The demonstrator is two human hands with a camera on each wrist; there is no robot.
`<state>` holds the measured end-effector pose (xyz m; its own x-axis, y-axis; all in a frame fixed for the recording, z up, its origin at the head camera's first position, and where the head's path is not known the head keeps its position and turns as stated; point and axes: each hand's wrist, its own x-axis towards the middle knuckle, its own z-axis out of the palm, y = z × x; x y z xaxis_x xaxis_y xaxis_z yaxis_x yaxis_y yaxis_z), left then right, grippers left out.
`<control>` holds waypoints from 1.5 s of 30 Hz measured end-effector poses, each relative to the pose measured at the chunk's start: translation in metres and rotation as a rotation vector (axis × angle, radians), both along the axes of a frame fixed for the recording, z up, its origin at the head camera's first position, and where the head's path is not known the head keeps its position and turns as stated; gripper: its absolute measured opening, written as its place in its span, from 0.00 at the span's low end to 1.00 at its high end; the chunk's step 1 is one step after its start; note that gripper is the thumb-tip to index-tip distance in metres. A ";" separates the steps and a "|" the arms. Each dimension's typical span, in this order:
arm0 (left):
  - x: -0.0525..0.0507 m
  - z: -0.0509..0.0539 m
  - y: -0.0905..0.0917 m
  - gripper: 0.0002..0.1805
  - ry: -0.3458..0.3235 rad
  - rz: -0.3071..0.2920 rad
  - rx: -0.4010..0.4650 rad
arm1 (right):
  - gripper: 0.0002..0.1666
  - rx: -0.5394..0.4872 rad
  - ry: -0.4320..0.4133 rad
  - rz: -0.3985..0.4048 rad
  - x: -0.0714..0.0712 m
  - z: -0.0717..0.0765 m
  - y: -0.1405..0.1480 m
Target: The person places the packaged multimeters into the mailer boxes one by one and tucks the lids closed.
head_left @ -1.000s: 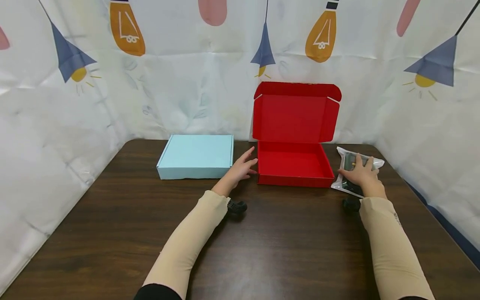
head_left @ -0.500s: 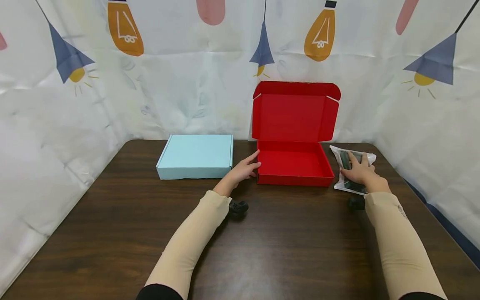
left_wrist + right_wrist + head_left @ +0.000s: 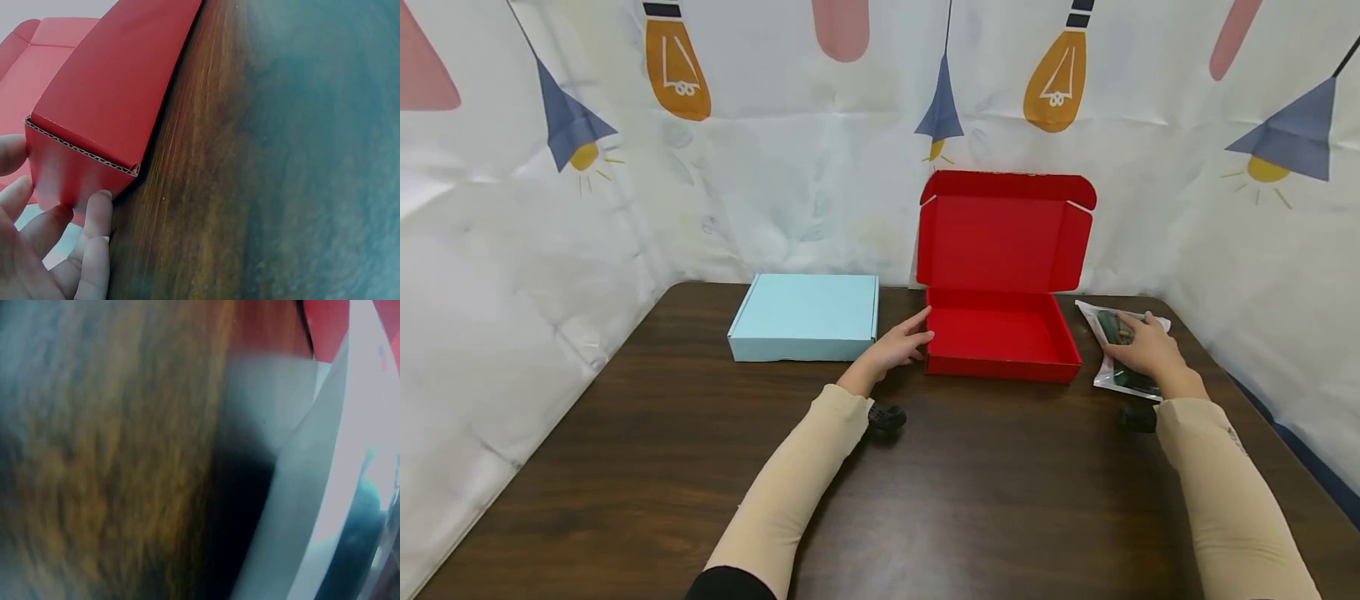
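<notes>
Just right of the red box [image 3: 1000,367] is a transparent, pale-edged package [image 3: 1138,381] with dark green contents. Over the package, right of the red box, is the right hand [image 3: 1152,350], back of the hand upward; its thumb and visible fingers are apart and set across the package's upper face. Whether they pinch the package cannot be told. The right wrist view is blurred, showing the package's pale edge beside a dark shadow; contact between the package's underside and the table [image 3: 1000,475] cannot be confirmed.

At the left wall of the red box is the left hand [image 3: 891,350], fingers spread, several fingertips touching the outer face near the front corner. A cut corrugated edge [image 3: 81,150] is exposed at that corner of the red box.

Rising from the rear of the red box is its lid [image 3: 996,242], open and near upright. Left of the red box, and apart from it, sits a light-blue box [image 3: 808,312], closed. Behind the red box hangs a white curtain [image 3: 820,208] printed with lamps and bulbs. Nearer the person than the red box, beige sleeves [image 3: 793,475] cover both forearms.
</notes>
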<state>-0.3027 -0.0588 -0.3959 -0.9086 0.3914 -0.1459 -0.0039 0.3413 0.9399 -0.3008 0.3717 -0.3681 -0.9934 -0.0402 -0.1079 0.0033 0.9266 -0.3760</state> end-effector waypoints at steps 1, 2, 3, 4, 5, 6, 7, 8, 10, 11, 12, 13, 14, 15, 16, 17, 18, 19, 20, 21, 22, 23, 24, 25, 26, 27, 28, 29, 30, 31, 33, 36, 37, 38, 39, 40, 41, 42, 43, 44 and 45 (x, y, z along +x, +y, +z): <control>0.000 -0.001 0.000 0.36 0.001 -0.003 0.000 | 0.49 0.004 0.010 0.004 0.001 0.000 0.002; 0.000 -0.002 0.001 0.36 0.002 -0.004 0.000 | 0.49 0.002 0.020 0.006 0.003 0.001 0.003; 0.001 -0.002 0.001 0.36 0.003 -0.005 0.001 | 0.49 -0.001 0.027 0.006 0.004 0.001 0.005; 0.001 -0.003 0.001 0.36 0.007 -0.005 0.003 | 0.49 -0.004 0.034 0.004 0.005 0.002 0.006; 0.001 -0.003 0.002 0.36 0.011 -0.003 0.004 | 0.49 -0.005 0.043 0.003 0.006 0.003 0.008; 0.000 -0.003 0.002 0.36 0.017 -0.003 0.005 | 0.49 -0.009 0.052 0.002 0.008 0.004 0.009; 0.000 -0.002 0.002 0.36 0.023 -0.003 0.004 | 0.49 -0.010 0.063 0.002 0.009 0.005 0.010; 0.000 -0.002 0.002 0.36 0.027 -0.003 0.003 | 0.49 -0.014 0.076 0.002 0.011 0.006 0.011; 0.000 -0.001 0.002 0.36 0.030 -0.004 0.002 | 0.48 -0.018 0.098 -0.001 0.013 0.008 0.013; 0.000 0.000 0.002 0.36 0.030 -0.007 0.001 | 0.48 -0.018 0.109 -0.001 0.015 0.009 0.013; 0.001 0.000 0.001 0.36 0.030 -0.011 -0.001 | 0.48 -0.020 0.120 0.000 0.016 0.010 0.014; 0.001 0.000 0.001 0.36 0.029 -0.013 -0.002 | 0.48 -0.021 0.129 0.002 0.018 0.012 0.014; 0.001 0.000 0.000 0.36 0.028 -0.015 -0.002 | 0.48 -0.024 0.135 0.004 0.019 0.013 0.014; 0.001 0.000 -0.001 0.36 0.027 -0.015 -0.001 | 0.48 -0.025 0.142 0.006 0.020 0.014 0.014; 0.001 0.000 -0.001 0.36 0.026 -0.015 -0.001 | 0.48 -0.027 0.149 0.006 0.022 0.016 0.014; 0.001 -0.001 -0.001 0.36 0.026 -0.015 -0.001 | 0.48 -0.028 0.155 0.010 0.024 0.017 0.015; 0.001 -0.001 -0.002 0.36 0.026 -0.013 -0.001 | 0.47 -0.029 0.162 0.014 0.025 0.019 0.015; 0.001 -0.001 -0.002 0.36 0.025 -0.011 0.000 | 0.47 -0.032 0.171 0.018 0.027 0.020 0.015; 0.001 -0.001 -0.002 0.36 0.026 -0.009 0.001 | 0.47 -0.034 0.182 0.023 0.028 0.021 0.015; 0.001 -0.001 -0.003 0.36 0.027 -0.008 0.000 | 0.47 -0.039 0.194 0.029 0.029 0.023 0.015; 0.001 -0.001 -0.003 0.36 0.029 -0.007 -0.001 | 0.46 -0.039 0.208 0.037 0.030 0.024 0.015; 0.001 -0.001 -0.003 0.36 0.032 -0.008 0.000 | 0.46 -0.040 0.226 0.043 0.031 0.025 0.014; 0.001 -0.001 -0.003 0.36 0.034 -0.010 0.001 | 0.46 -0.043 0.242 0.049 0.033 0.027 0.014; 0.000 -0.001 -0.003 0.36 0.034 -0.011 0.002 | 0.46 -0.048 0.258 0.054 0.034 0.029 0.014; 0.000 -0.001 -0.003 0.36 0.033 -0.013 0.002 | 0.46 -0.049 0.273 0.059 0.036 0.030 0.014; 0.000 -0.002 -0.003 0.36 0.032 -0.015 0.001 | 0.46 -0.048 0.288 0.064 0.038 0.032 0.014; -0.001 -0.002 -0.002 0.36 0.030 -0.016 0.001 | 0.46 -0.044 0.302 0.069 0.040 0.034 0.014; -0.001 -0.002 -0.002 0.36 0.027 -0.019 0.000 | 0.46 -0.041 0.314 0.075 0.042 0.036 0.014; -0.001 -0.003 -0.001 0.36 0.025 -0.020 -0.001 | 0.46 -0.040 0.321 0.081 0.045 0.038 0.014; -0.001 -0.002 -0.001 0.36 0.025 -0.020 -0.002 | 0.46 -0.035 0.330 0.088 0.046 0.040 0.013; -0.001 -0.002 -0.001 0.36 0.027 -0.020 -0.004 | 0.45 -0.030 0.343 0.098 0.050 0.044 0.011; -0.001 0.000 -0.002 0.36 0.026 -0.019 -0.002 | 0.45 -0.028 0.349 0.112 0.053 0.050 0.007; -0.001 0.000 -0.002 0.36 0.025 -0.019 -0.001 | 0.45 -0.026 0.349 0.118 0.054 0.052 0.005; -0.001 0.000 -0.002 0.36 0.023 -0.019 0.000 | 0.45 -0.022 0.348 0.124 0.055 0.054 0.003; -0.001 0.000 -0.002 0.36 0.020 -0.021 0.003 | 0.45 -0.016 0.346 0.131 0.056 0.056 0.002; -0.001 0.001 -0.002 0.36 0.019 -0.021 0.003 | 0.45 -0.008 0.343 0.137 0.057 0.058 0.000; -0.001 0.001 -0.002 0.37 0.017 -0.023 0.005 | 0.44 -0.001 0.342 0.144 0.057 0.060 -0.003; -0.001 0.001 -0.002 0.37 0.015 -0.024 0.007 | 0.44 0.005 0.337 0.149 0.058 0.062 -0.005; -0.001 0.001 -0.002 0.37 0.015 -0.026 0.008 | 0.45 0.012 0.330 0.152 0.058 0.064 -0.007; -0.001 0.001 -0.002 0.37 0.015 -0.024 0.007 | 0.45 0.017 0.325 0.153 0.059 0.066 -0.010; -0.001 0.001 -0.002 0.37 0.014 -0.025 0.007 | 0.45 0.017 0.319 0.154 0.059 0.068 -0.013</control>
